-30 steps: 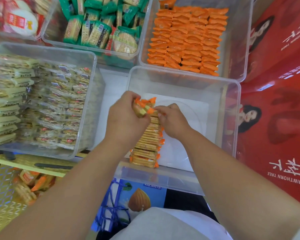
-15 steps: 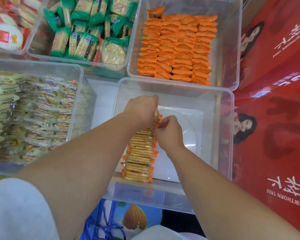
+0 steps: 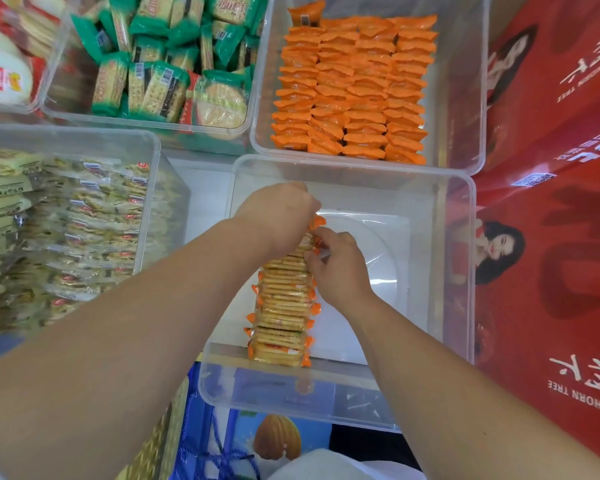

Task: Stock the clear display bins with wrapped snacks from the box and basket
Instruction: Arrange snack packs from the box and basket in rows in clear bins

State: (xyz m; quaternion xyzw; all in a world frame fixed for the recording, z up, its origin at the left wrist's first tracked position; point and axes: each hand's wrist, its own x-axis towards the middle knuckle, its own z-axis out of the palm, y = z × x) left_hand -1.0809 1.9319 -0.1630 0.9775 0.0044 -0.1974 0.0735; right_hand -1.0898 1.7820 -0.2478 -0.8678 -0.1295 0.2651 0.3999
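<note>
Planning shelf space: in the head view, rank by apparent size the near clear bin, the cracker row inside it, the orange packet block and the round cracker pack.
1. near clear bin
2. orange packet block, though it sits farther away, so true size is unsure
3. cracker row
4. round cracker pack

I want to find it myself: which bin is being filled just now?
Start at the big red carton on the right. The clear bin right beside it, nearest the person, is the one. Unlike its fuller neighbours, it holds just one row of cracker packs toward its left side.
</note>
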